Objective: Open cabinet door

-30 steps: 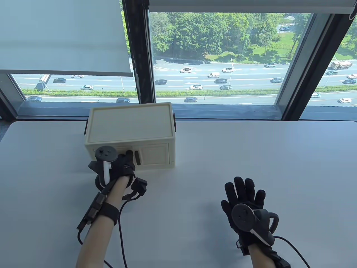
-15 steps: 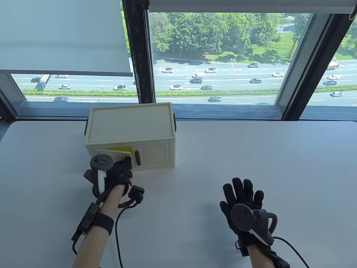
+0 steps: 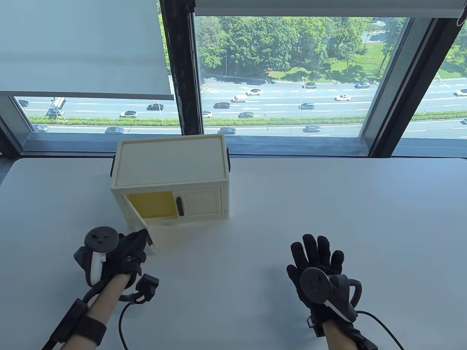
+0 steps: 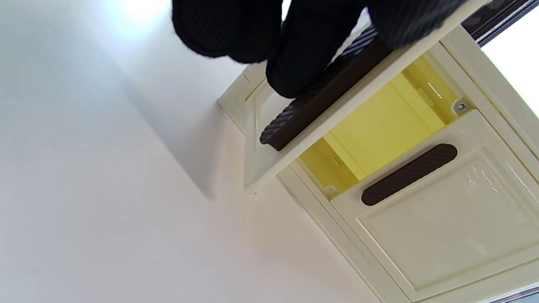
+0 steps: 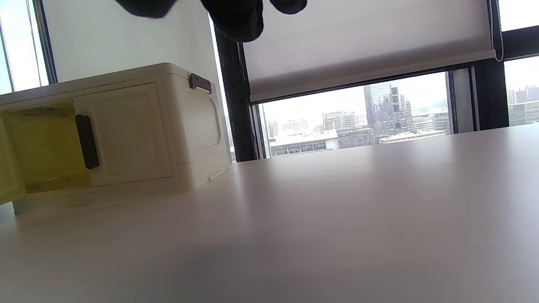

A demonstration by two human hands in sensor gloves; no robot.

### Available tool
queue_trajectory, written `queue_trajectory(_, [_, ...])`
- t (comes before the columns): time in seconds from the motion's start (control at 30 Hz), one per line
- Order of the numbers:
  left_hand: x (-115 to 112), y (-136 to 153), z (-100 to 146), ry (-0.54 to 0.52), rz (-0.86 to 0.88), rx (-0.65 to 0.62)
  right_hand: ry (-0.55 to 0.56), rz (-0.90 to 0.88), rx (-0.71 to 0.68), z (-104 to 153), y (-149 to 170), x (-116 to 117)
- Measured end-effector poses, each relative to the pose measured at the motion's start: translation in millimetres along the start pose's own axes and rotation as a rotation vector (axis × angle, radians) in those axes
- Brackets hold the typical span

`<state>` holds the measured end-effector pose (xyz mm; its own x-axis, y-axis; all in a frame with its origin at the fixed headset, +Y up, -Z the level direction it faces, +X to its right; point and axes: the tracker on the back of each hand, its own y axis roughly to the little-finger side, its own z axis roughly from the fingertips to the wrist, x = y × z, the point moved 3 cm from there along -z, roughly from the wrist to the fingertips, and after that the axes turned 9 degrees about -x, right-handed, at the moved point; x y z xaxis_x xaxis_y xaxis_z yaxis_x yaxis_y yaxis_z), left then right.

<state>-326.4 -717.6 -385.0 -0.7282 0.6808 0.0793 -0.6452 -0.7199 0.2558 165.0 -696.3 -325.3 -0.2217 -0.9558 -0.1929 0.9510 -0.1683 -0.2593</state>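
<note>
Table view: the cabinet (image 3: 171, 178) sits at the table's far left; its left door (image 3: 138, 218) stands swung out, its free edge in the left hand (image 3: 127, 251). The right hand (image 3: 316, 260) lies flat, fingers spread, well apart.

Left wrist view: fingers (image 4: 307, 50) clasp the door's dark handle (image 4: 320, 101).

Right wrist view: the right door (image 5: 124, 132) is closed.

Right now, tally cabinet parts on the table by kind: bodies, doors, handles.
Cabinet: 1
Doors: 2, the open left door and the shut right door
Dark handles: 2, left door handle and right door handle
Total: 5
</note>
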Motion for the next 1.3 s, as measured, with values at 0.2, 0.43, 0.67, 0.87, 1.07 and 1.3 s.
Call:
queue_trajectory(0.2, [11.9, 10.9, 8.8, -0.040, -0.040, -0.035, -0.021, 0.006, 0.019, 1.3, 2.2, 2.2])
queue_trajectory(0.43, [21.7, 17.4, 22.1, -0.040, -0.093, -0.092, -0.034, 0.019, 0.031, 2.1, 5.2, 2.0])
queue_trajectory(0.67, [24.2, 21.0, 34.5, -0.055, -0.172, -0.166, -0.052, 0.055, 0.030, 0.5, 1.3, 6.7])
queue_trajectory(0.87, [20.8, 19.9, 33.3, -0.020, -0.204, -0.175, -0.066, 0.095, 0.009, -10.4, -17.2, 13.8])
queue_trajectory(1.07, [14.6, 22.1, 28.5, 0.064, -0.245, -0.169, -0.072, 0.150, -0.049, -41.0, -63.2, 21.7])
queue_trajectory(1.3, [14.2, 21.8, 30.3, 0.095, -0.264, -0.161, -0.027, 0.106, -0.054, -101.3, -135.6, 29.9])
